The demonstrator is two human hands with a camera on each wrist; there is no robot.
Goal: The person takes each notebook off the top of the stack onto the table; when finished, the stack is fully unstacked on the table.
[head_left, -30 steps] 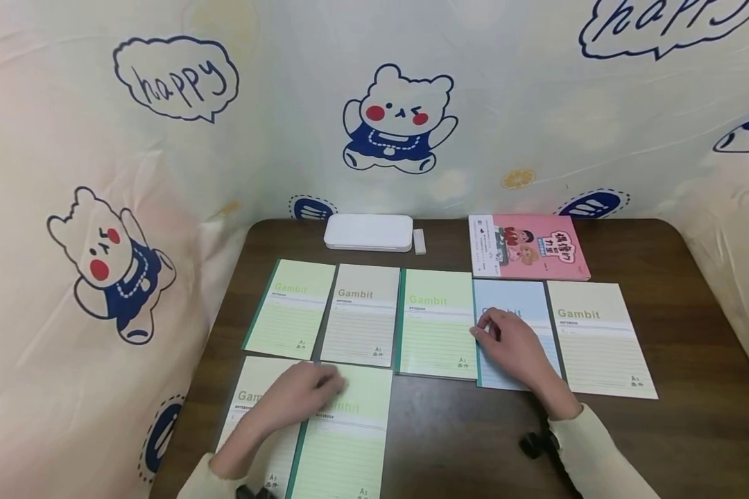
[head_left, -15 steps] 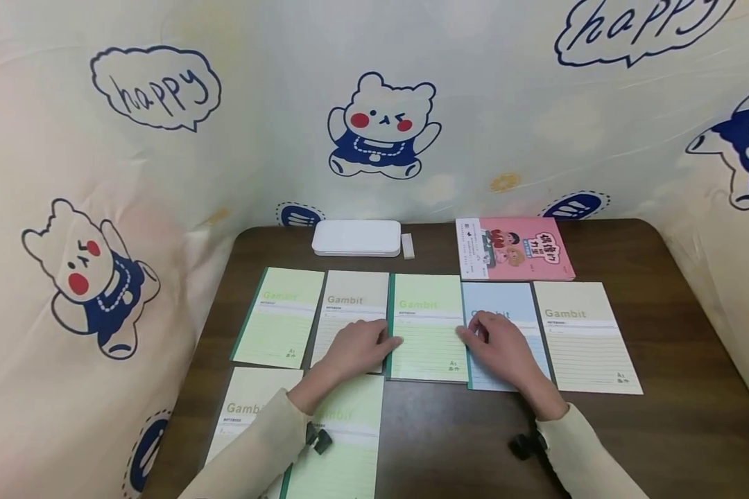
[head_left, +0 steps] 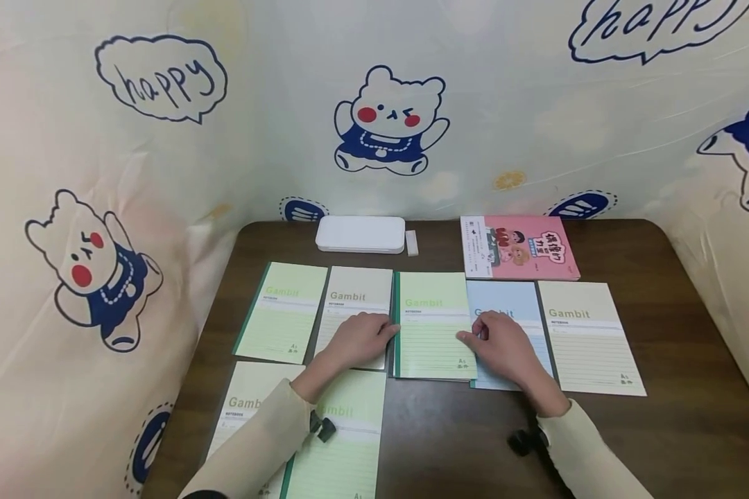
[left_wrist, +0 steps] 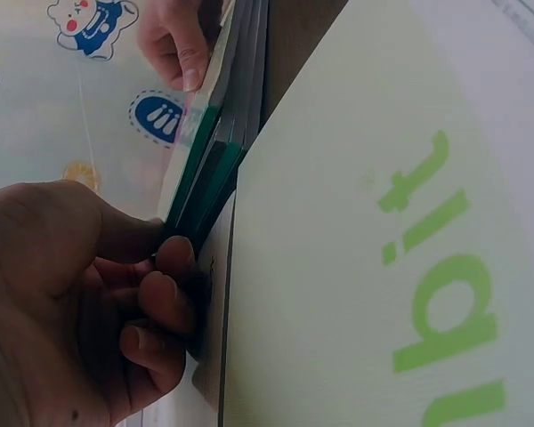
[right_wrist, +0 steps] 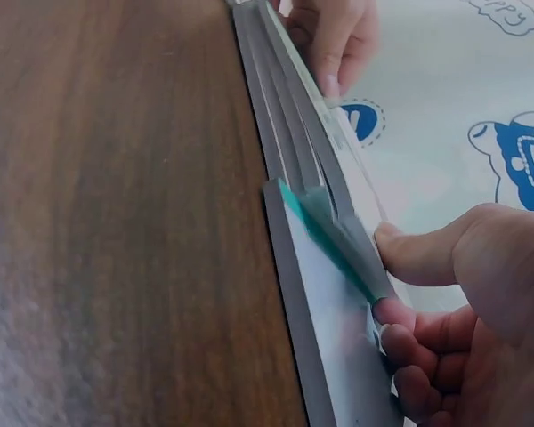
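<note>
together, left hand (head_left: 360, 339) and right hand (head_left: 505, 350) pinch opposite sides of a green-topped notebook stack (head_left: 433, 324).

A dark, wood-grained table (head_left: 680, 326) is bordered on three sides by pale cloth (head_left: 274, 138), printed with cartoon bears (head_left: 383, 142).

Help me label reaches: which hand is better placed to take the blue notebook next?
Probably the right hand: it is over the blue notebook, while the left hand pinches the middle green notebook by its spine.
</note>
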